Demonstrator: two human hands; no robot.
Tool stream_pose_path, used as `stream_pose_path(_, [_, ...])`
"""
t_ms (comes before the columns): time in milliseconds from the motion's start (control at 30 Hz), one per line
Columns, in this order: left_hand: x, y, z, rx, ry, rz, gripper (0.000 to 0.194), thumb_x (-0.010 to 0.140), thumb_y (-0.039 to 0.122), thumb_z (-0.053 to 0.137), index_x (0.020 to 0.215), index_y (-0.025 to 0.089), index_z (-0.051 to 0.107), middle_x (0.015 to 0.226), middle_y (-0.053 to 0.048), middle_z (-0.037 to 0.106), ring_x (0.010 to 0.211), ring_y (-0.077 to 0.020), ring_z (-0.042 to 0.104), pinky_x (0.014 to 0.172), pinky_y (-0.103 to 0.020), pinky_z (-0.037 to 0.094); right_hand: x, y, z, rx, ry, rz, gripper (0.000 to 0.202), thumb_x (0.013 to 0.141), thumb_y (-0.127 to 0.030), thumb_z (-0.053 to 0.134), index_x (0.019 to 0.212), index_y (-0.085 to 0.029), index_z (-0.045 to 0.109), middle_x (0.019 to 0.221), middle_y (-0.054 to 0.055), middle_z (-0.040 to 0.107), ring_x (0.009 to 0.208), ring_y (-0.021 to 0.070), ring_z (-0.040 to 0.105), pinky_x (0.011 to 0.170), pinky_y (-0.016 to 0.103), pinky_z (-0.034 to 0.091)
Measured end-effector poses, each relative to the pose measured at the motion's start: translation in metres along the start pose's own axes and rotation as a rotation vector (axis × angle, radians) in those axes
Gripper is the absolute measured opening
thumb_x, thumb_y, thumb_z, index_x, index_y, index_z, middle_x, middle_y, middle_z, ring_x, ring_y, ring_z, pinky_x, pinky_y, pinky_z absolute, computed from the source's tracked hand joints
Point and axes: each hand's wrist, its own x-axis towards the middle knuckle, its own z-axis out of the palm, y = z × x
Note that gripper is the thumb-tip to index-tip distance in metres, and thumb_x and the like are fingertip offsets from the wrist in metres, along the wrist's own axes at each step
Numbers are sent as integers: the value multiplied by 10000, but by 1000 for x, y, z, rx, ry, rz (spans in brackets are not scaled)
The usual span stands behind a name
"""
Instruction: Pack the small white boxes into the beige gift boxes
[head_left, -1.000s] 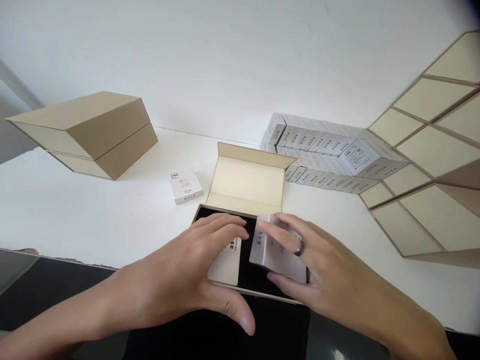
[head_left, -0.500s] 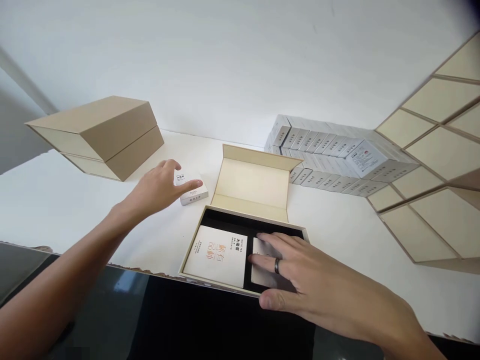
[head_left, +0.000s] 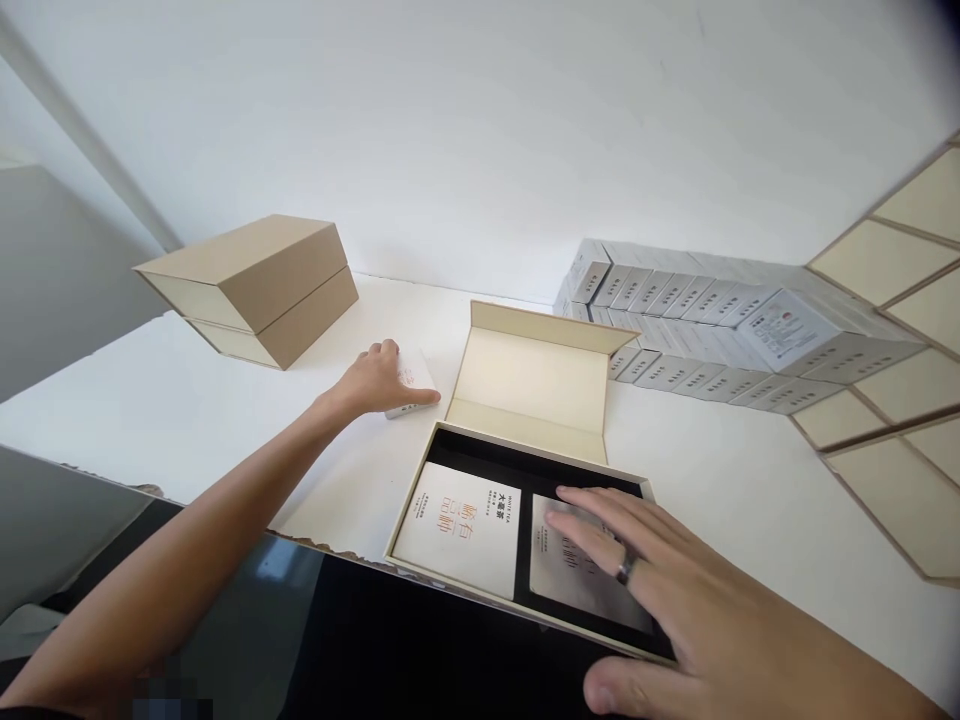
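My left hand [head_left: 375, 382] grips a small white tea box [head_left: 417, 372] on the table, fingers around its far left side and thumb along its near edge. In front of me is a gift box [head_left: 409, 500] with black lining, its cream lid [head_left: 531, 385] folded back. One white tea box [head_left: 459, 525], printed with orange characters, fills its left compartment. A second white tea box [head_left: 577, 560] sits in the right compartment, shadowed and partly covered. Over it, my right hand [head_left: 652, 580] is open with spread fingers, a dark ring on one; whether the fingertips touch it I cannot tell.
Two stacked beige gift boxes [head_left: 277, 300] stand at the back left. Rows of small white boxes [head_left: 690, 330] are piled at the back right, one lying on top. Beyond them rises a stack of cream boxes [head_left: 885, 480]. The table's front edge [head_left: 315, 545] is ragged.
My left hand has closed around the small tea box, its thumb shifting from the top to the near edge. My right hand has drawn back, exposing more of the right-compartment box. The view has shifted.
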Motion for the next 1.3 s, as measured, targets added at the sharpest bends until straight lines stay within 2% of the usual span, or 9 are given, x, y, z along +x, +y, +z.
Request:
stream_pose_path(167, [0,-11,-6,14,-84,101,1066,620,750,672,1441,131,393,1523,-250,420,1417,-436,384,1099,-512,403,-8,18,9,-68,319,-176,733,850,-636,640,1520,-473,392,1534,-19,492,1319,380,562,919,552,610])
stream_pose_path(267, [-2,-24,-22,31,-195,223,1173,628,624,715,1580,242,148,1693,-174,69,1550,-409,119,1204,-558,239,-17,27,13,-6,425,-124,603,907,-572,585,1481,-458,440,1537,-18,489,1315,339,573,929,513,612])
stream_pose_path(333, [-4,-30,-33,-8,-268,265,1266,642,574,729,1591,270,-50,1696,-178,-18,1556,-398,111,1202,-550,246,-25,32,18,97,477,-74,505,947,-542,523,1439,-433,485,1533,-16,493,1362,308,530,913,434,627])
stream_pose_path(400, [-9,-30,-36,-91,-237,190,1297,647,637,731,1576,241,-84,1674,-229,107,1516,-403,259,1156,-508,341,-30,36,23,208,525,-49,428,974,-519,477,1383,-406,534,1507,-13,521,1422,283,459,858,341,640])
stream_pose_path(600, [-19,-2,-7,-109,26,-83,953,646,713,684,1329,153,325,1247,-232,619,1172,-431,619,995,-540,442,-38,39,36,282,655,-66,325,989,-501,478,1238,-360,634,1392,6,627,1378,259,513,900,298,610])
stream_pose_path(833, [-23,-4,-31,-100,58,-39,585,656,519,720,1068,232,421,1059,-109,657,939,-330,679,723,-391,514,-60,48,70,543,867,58,371,1044,-408,334,1162,-308,671,1372,48,619,1301,253,581,1042,352,521])
stream_pose_path(967, [-62,30,-48,-250,155,213,655,645,520,762,1128,254,408,1237,-103,611,1058,-318,649,785,-382,530,-63,51,87,655,883,139,465,1049,-490,269,1125,-292,684,1321,73,637,1265,274,603,1029,397,522])
stream_pose_path(1133, [-119,108,-26,-299,-293,633,657,643,315,763,1174,254,381,979,-44,653,827,-238,655,652,-310,504,-59,46,96,814,889,124,548,1023,-588,214,1108,-301,672,1269,81,638,1233,310,587,1021,487,492])
stream_pose_path(1300, [-120,141,-2,-246,-421,799,724,668,355,815,1245,218,398,1048,-94,638,1038,-315,623,799,-362,509,-53,34,98,926,1034,75,531,1050,-483,201,1020,-288,693,1109,86,659,1108,288,588,936,473,478])
